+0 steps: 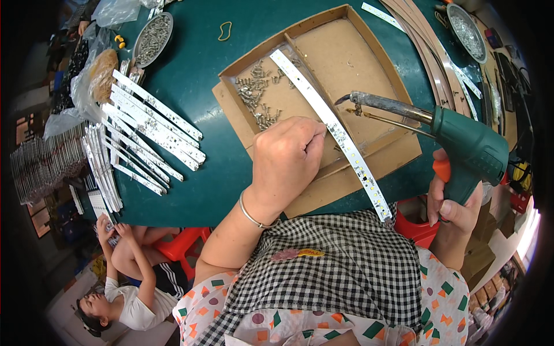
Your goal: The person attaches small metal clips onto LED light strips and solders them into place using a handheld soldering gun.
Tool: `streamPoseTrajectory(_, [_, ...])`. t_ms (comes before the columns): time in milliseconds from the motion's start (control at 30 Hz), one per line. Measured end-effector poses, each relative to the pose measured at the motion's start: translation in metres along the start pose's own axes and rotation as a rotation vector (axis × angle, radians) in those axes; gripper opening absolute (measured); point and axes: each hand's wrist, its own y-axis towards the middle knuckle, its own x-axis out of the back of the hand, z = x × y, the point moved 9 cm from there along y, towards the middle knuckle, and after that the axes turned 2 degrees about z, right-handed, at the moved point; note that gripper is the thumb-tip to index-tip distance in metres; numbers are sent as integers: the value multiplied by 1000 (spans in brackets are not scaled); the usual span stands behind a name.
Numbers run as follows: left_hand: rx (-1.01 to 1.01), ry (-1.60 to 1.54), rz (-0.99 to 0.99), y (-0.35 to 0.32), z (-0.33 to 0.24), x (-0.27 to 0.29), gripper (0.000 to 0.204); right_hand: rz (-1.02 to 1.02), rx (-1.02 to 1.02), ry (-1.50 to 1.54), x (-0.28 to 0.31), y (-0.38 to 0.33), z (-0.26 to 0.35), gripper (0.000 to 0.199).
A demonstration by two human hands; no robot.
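Note:
My left hand (291, 155) is closed in a fist over the cardboard tray, with its thumb side against a white LED strip (345, 141). Its fingertips are hidden beneath the knuckles. The strip slants across the tray, its lower end reaching past the table edge to my checkered apron. In my right hand (461, 210) is a green soldering gun (464, 153) with an orange trigger, its tip pointing left above the tray, close to the strip. Small metal screw-like parts (254, 92) lie in the left compartment of the cardboard tray (352, 55).
More white LED strips (156, 127) lie piled on the green table (190, 69) at left. Metal bowls of small parts stand at the far left (154, 39) and far right (466, 33). Long curved strips (424, 52) lie at right. Another person (130, 288) sits at lower left.

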Motion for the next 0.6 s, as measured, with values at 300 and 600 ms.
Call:
streamPoseTrajectory(300, [15, 62, 48, -2, 0, 2, 9, 57, 78, 12, -1, 3, 0, 78])
streamPoseTrajectory(600, [-176, 148, 213, -10, -41, 25, 28, 98, 98, 82, 8, 11, 1, 77])
